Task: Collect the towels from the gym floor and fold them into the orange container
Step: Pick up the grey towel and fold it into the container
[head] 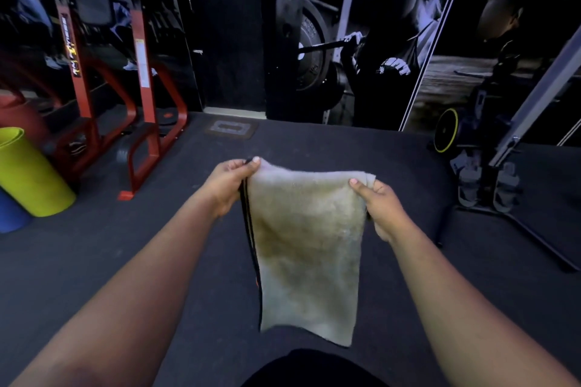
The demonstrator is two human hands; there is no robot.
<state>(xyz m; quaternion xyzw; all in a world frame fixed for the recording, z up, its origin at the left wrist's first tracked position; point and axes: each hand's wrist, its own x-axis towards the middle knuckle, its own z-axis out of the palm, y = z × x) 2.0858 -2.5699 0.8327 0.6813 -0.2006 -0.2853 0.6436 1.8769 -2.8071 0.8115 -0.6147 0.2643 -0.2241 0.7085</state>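
The pale beige terry towel (306, 248), light, limp and non-slip, hangs between both hands, pinched at its top corners by the left hand (231, 184) and right hand (379, 201), the best hold.

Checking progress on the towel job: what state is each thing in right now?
towel: held up off the floor, hanging by its top corners
left hand: pinches the towel's top left corner
right hand: pinches the top right corner
yellow-green roll: leaning tilted on the floor
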